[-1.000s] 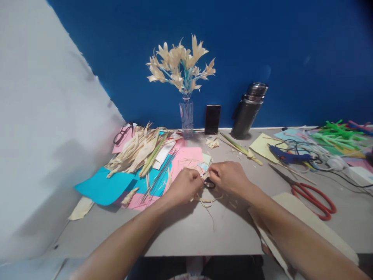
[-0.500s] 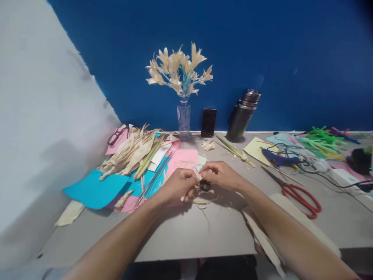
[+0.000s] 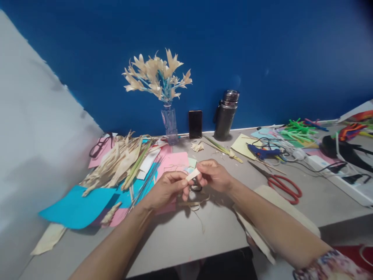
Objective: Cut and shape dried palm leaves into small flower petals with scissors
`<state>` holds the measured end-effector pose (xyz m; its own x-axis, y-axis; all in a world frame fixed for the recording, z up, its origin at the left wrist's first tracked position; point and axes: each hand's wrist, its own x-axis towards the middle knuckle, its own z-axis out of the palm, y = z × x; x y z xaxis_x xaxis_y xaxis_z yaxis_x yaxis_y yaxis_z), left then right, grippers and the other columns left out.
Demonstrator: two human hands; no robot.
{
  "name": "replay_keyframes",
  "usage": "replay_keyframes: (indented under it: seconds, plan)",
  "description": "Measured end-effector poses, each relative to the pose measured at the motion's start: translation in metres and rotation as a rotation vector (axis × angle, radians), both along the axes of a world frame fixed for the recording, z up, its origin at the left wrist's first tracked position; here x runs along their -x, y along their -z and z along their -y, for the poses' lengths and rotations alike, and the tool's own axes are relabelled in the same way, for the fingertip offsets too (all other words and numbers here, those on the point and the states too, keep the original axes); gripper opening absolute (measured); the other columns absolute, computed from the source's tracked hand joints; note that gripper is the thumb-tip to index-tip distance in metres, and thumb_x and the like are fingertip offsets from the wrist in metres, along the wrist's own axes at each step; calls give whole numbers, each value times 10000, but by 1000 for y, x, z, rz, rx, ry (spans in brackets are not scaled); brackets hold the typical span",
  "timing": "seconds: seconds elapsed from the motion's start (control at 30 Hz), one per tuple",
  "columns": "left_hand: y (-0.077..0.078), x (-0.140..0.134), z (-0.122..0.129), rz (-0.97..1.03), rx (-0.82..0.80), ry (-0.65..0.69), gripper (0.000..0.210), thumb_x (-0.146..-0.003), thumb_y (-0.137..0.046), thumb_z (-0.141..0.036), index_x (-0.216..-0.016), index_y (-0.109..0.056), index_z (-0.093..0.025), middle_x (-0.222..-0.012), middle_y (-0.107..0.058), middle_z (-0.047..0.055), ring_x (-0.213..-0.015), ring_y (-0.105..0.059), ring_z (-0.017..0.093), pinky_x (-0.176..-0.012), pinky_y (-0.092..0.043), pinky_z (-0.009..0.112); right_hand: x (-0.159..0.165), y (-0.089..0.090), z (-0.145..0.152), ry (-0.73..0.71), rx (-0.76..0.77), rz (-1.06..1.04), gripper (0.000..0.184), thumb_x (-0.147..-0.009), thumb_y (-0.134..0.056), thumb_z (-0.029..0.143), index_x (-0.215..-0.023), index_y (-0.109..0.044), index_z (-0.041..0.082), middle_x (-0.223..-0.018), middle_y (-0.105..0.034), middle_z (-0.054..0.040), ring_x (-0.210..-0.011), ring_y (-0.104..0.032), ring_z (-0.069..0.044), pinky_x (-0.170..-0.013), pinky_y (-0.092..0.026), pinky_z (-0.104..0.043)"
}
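Between my two hands a short, pale strip of corn husk (image 3: 192,174) is stretched at a slant over the table. My left hand (image 3: 170,187) pinches its lower left end between thumb and fingers. The upper right end is gripped by my right hand (image 3: 214,175), whose fingers are curled. Just beneath the hands lies a dark ring-shaped thing (image 3: 197,188), partly hidden. Thin husk scraps (image 3: 194,204) lie below them. Behind the hands, a pink sheet (image 3: 175,160) lies on the table.
Left lie dried husks (image 3: 109,163), a blue sheet (image 3: 77,208) and thin wires (image 3: 145,181). Behind stand a bottle of husk flowers (image 3: 169,122), a phone (image 3: 195,124) and a flask (image 3: 225,118). Right are red-handled scissors (image 3: 284,188), a blue glue gun (image 3: 264,151) and a power strip (image 3: 340,181).
The view has swung to the right, so the things on the table appear further left. The pale strip now shows plainly, drawn out between both hands.
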<state>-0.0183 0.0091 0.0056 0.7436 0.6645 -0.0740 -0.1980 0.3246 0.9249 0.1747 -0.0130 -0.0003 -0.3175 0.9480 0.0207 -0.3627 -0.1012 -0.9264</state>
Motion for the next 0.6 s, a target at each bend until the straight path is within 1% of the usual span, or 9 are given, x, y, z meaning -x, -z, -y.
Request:
replay_keyframes:
  seconds: [0.07, 0.17, 0.27, 0.37, 0.47, 0.53, 0.6]
  plan:
    - [1, -1, -2, -25, 32, -86, 253, -711, -799, -328, -751, -649, -127, -635, -650, 21, -503, -567, 100, -529, -411, 229, -3, -1, -1, 57, -8, 30, 455, -753, -731, 544, -589, -655, 126, -470, -586, -2, -424, -499, -75, -464, -391, -194]
    - [2, -4, -1, 5, 66, -157, 307, -676, -826, -341, -720, -600, -138, -596, -591, -15, -489, -515, 78, -521, -374, 218, -7, -1, -4, 105, -42, 101, 459, -748, -728, 556, -593, -662, 129, -488, -599, -9, -440, -510, -84, -474, -396, -206]
    - [0, -7, 4, 104, 62, -139, 359, -671, -828, -366, -669, -550, -140, -541, -509, -47, -458, -420, 49, -518, -328, 210, -6, 0, -6, 102, -84, 196, 478, -739, -721, 584, -610, -670, 126, -512, -624, -25, -460, -539, -100, -471, -388, -212]
    - [-2, -6, 5, 147, 65, -96, 373, -683, -820, -358, -654, -521, -137, -572, -520, -42, -448, -381, 31, -516, -300, 208, -7, 4, -9, 58, -112, 239, 496, -757, -692, 604, -627, -666, 126, -508, -623, -22, -466, -544, -101, -468, -371, -205]
    - [-2, -3, 0, 64, 69, -60, 335, -708, -806, -323, -691, -522, -146, -537, -494, -58, -440, -399, 38, -528, -319, 214, -11, 5, -11, 50, -107, 271, 485, -779, -675, 590, -645, -669, 123, -535, -631, -26, -491, -553, -104, -498, -398, -214]
    - [-1, -2, -4, 3, 55, -72, 309, -718, -797, -308, -715, -532, -149, -514, -486, -64, -433, -406, 44, -531, -333, 217, -15, 3, -12, 88, -109, 271, 458, -776, -692, 564, -649, -662, 125, -568, -638, -26, -501, -544, -100, -513, -409, -218]
    - [0, -3, -6, -32, 37, -115, 295, -724, -789, -302, -712, -540, -145, -505, -487, -64, -425, -392, 39, -530, -349, 217, -17, 0, -12, 136, -109, 209, 401, -747, -735, 526, -693, -663, 135, -585, -618, -2, -502, -514, -88, -512, -405, -212]
